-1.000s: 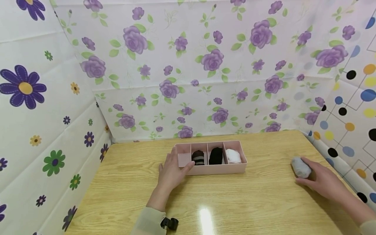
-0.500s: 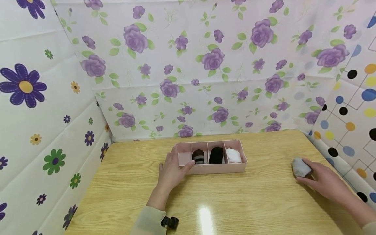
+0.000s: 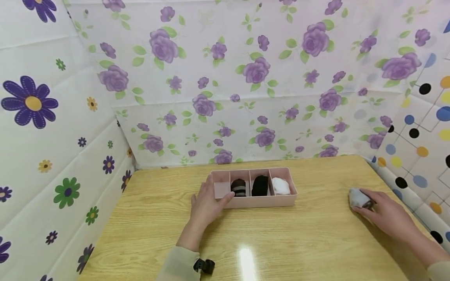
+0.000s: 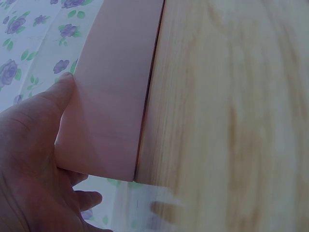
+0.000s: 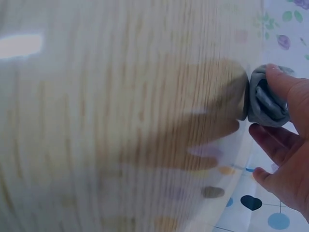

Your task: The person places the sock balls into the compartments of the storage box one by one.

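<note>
A long pink divided box [image 3: 260, 201] sits toward the back of the table. My left hand [image 3: 207, 203] holds it by its left front corner, the thumb over the front rim and the fingers along the left end. In the left wrist view the thumb meets the edge of the box's smooth pink wall [image 4: 108, 96]. Far to the right, my right hand [image 3: 390, 214] grips a rolled grey sock [image 3: 358, 198] between thumb and fingers. The right wrist view shows the folded opening of this sock [image 5: 268, 99] close over the wood.
Inside the box lie a striped brown and grey sock roll [image 3: 239, 187], a black one [image 3: 260, 185] and a white one [image 3: 281, 186]; its leftmost compartment shows bare floor. Flowered and dotted cloths surround the wooden table [image 3: 299, 238] at the back and sides.
The grey sock has turned a little in my right hand and shows more of its dark side. My left hand and the box keep their places; the head view shifts slightly.
</note>
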`<state>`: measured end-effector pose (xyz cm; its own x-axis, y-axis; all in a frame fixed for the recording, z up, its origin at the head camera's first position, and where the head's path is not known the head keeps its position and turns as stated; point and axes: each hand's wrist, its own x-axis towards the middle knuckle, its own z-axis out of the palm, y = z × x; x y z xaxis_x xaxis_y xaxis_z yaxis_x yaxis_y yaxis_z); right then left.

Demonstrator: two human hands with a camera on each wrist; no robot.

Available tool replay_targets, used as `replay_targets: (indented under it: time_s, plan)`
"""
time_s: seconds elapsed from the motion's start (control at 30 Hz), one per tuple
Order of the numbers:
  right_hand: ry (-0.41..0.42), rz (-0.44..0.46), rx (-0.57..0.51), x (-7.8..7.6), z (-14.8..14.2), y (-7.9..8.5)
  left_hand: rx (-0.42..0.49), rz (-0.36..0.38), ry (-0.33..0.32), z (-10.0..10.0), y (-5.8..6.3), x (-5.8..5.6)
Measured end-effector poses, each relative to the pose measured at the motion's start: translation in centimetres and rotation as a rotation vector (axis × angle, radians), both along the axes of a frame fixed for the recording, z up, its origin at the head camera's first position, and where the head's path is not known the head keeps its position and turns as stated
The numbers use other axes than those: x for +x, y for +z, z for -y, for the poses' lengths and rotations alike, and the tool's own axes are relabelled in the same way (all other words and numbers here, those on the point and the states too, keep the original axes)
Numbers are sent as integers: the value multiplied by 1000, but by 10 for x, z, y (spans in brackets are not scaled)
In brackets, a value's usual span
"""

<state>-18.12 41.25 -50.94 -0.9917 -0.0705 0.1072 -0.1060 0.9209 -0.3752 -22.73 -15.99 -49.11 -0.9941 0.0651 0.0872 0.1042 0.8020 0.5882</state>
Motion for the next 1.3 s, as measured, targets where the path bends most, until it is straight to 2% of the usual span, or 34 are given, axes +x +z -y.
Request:
replay_targets:
  time_s: [0.2,0.47,0.97,1.3]
  plan:
    - [-16,-18,-12,0,3,2,2,-4,-3,-1,-1,-1]
    - [-5,-93,-14,-4,14,5,16,-9,4,0,-1,1]
    - [57,-193,-93,-17,46,19,20,-4,-7,-3,1,-2]
    - [123,-242,-152,-36,89,31,39,-11,-19,0,1,0]
